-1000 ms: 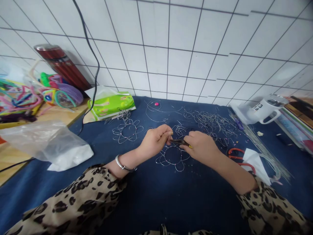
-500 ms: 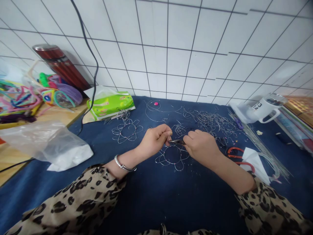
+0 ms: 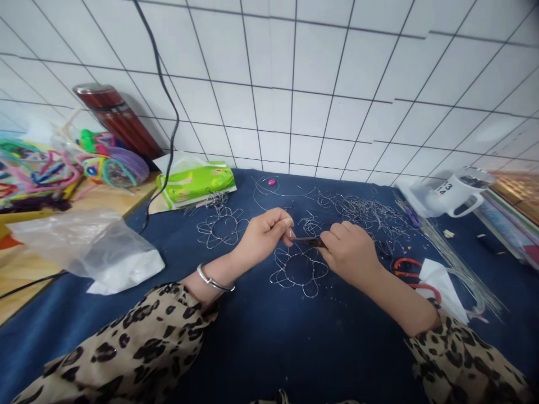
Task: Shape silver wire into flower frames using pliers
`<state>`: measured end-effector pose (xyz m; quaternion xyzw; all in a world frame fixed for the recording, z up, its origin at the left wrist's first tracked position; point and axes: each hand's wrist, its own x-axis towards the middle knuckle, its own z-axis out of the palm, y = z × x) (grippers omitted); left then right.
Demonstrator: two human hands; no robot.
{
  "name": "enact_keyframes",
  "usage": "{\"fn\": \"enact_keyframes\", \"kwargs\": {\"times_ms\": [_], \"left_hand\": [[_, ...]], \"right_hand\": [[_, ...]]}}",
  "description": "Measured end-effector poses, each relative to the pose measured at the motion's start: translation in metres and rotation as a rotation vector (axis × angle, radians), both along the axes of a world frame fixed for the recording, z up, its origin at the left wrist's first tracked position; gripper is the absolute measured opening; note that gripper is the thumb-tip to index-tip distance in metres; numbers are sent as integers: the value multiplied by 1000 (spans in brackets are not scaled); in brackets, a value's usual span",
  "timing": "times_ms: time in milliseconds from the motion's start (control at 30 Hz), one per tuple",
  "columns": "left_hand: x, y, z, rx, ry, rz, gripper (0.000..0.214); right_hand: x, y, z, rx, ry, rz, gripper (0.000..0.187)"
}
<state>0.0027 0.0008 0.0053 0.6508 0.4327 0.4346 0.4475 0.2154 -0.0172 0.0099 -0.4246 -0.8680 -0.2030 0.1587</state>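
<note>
My left hand (image 3: 263,235) is closed in a pinch just above a wire flower frame (image 3: 300,270) that lies on the dark blue cloth (image 3: 269,342). What its fingertips pinch is too thin to make out. My right hand (image 3: 351,252) is closed around dark small pliers (image 3: 310,242), whose tip points left toward my left fingertips. A second wire flower (image 3: 221,225) lies to the left of my left hand. A silver bangle (image 3: 213,280) circles my left wrist.
A tangle of loose wires (image 3: 362,210) and straight wire rods (image 3: 457,258) lie at right, with red-handled scissors (image 3: 406,272), white paper and a white mug (image 3: 458,191). At left are a green tissue pack (image 3: 196,182), a plastic bag (image 3: 84,249), colourful pipe cleaners (image 3: 42,171), a red flask (image 3: 115,120) and a black cable (image 3: 162,112).
Both hands stay together over the wire flower. The right hand has turned slightly on the pliers, and the camera has tipped a little, shifting the scene down and right.
</note>
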Motion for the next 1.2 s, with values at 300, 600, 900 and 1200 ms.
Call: {"fn": "enact_keyframes", "kwargs": {"times_ms": [300,600,900,1200], "left_hand": [[1,-4,3,19,20,-21,18],[2,-2,-2,-33,36,-34,17],[6,-1,-5,-151,-61,-63,16],[6,-3,-7,-104,-37,-40,16]], "right_hand": [[-5,-2,-5,25,5,-20,20],[-4,-3,-5,66,-57,-11,19],[-3,-3,-5,100,-104,2,17],[-3,-2,-6,89,-92,4,19]]}}
